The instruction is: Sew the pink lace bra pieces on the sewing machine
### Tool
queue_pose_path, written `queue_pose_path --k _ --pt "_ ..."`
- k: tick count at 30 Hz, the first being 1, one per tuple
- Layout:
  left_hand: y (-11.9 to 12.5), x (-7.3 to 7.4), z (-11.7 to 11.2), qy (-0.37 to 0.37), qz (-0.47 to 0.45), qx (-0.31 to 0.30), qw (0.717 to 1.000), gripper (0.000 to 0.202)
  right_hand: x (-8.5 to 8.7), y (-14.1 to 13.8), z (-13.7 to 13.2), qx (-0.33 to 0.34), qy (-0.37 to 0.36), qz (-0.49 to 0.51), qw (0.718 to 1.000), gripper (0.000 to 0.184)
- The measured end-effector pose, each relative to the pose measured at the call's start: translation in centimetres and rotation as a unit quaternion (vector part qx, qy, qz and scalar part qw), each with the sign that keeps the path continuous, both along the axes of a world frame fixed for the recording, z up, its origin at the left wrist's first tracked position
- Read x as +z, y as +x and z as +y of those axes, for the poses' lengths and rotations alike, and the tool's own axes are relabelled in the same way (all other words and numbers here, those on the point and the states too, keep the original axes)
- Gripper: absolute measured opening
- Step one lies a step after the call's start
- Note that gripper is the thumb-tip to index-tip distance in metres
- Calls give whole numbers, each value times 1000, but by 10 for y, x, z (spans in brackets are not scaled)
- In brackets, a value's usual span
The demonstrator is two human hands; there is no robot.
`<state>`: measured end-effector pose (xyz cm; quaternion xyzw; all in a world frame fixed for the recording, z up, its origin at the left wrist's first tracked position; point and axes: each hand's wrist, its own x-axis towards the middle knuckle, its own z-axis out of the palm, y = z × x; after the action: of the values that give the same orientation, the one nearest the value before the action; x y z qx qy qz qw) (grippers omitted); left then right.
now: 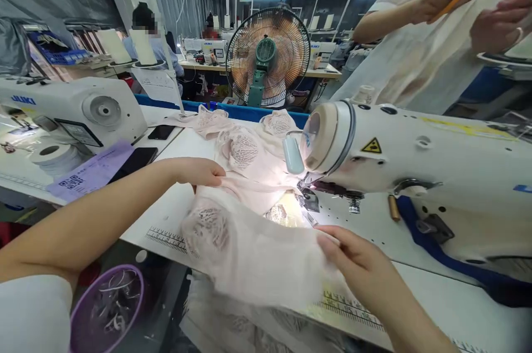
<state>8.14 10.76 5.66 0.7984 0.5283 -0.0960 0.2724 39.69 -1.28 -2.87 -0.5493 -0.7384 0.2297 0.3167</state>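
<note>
A pale pink garment with lace panels (249,231) lies spread over the white sewing table (436,297), running under the needle area (310,203) of a white sewing machine (415,164). My left hand (199,171) rests on the fabric's left side, fingers closed and pressing it down. At the near edge of the cloth, just in front of the needle, my right hand (353,259) pinches the fabric between thumb and fingers.
A second sewing machine (70,114) stands at the left with two phones (137,159) and a purple paper slip (91,173). A purple bowl (106,308) sits below the table edge. A fan (268,56) stands behind. Another person in white (415,59) stands at the right, holding a pencil.
</note>
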Motion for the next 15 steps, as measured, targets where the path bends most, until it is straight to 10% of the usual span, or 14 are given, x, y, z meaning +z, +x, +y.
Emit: queue_pose_path --k 7,11,15 --pt "60 -23 17 222 89 -19 971 7 -30 -26 25 -151 182 -244 940 22" --pt "119 -50 14 205 -15 -116 972 9 -28 -44 16 -89 166 -315 930 21" --pt "152 -79 33 221 -103 -59 968 15 -40 -67 15 -22 158 -348 924 14"
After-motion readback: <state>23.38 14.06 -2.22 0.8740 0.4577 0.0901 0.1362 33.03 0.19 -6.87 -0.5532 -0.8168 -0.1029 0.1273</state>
